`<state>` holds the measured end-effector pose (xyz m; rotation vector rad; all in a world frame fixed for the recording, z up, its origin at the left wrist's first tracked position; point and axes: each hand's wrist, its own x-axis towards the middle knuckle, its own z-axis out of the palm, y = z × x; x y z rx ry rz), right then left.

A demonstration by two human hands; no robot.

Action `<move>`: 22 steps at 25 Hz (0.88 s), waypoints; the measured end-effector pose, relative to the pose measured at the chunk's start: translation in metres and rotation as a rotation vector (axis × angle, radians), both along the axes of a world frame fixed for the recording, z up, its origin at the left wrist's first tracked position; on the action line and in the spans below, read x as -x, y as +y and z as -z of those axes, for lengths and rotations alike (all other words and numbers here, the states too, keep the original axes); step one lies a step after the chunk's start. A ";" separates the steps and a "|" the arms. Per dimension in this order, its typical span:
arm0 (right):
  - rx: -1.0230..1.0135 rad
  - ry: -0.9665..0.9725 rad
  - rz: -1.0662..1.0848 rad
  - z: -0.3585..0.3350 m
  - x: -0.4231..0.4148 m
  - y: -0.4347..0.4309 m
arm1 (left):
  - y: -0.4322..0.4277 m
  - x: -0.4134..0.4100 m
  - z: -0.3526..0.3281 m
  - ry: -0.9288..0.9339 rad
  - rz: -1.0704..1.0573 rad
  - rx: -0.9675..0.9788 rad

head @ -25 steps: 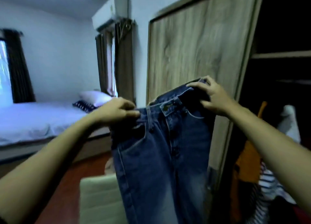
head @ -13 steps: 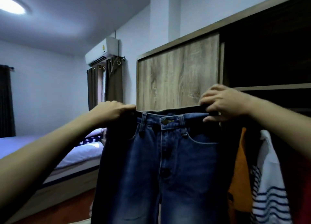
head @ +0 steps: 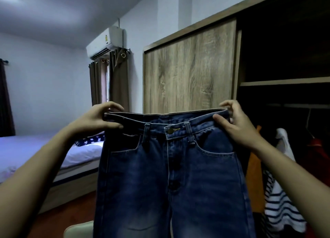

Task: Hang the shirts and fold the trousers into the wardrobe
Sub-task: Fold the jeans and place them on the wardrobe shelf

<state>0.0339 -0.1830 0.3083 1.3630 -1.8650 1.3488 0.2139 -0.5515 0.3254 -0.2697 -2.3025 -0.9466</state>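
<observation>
Hanging full-length at centre frame, the blue jeans show their buttoned front. The left hand pinches the waistband's nine o'clock end, and the right hand pinches its three o'clock end. Behind them the wooden wardrobe stands open at three o'clock, with a striped shirt hanging inside at four o'clock.
</observation>
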 end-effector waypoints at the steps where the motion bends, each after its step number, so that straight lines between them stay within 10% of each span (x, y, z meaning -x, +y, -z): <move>1: -0.005 -0.065 -0.095 0.000 0.004 0.004 | -0.003 0.000 0.009 0.010 0.067 -0.163; 5: -0.190 -0.263 -0.104 0.005 0.004 0.004 | -0.003 0.027 0.055 0.068 0.192 -0.575; 9: -0.237 -0.393 0.283 0.034 0.022 -0.025 | 0.032 0.066 0.074 -0.064 -0.239 -0.426; 12: 0.098 -0.824 0.090 0.025 0.008 -0.047 | 0.071 0.075 0.052 0.030 -0.461 -0.369; 16: 0.215 -0.784 -0.147 -0.014 -0.035 -0.077 | 0.143 0.072 0.016 0.225 -0.398 -0.280; 22: 0.010 -0.764 -0.430 -0.041 -0.058 -0.062 | 0.168 0.056 0.013 0.206 0.255 -0.363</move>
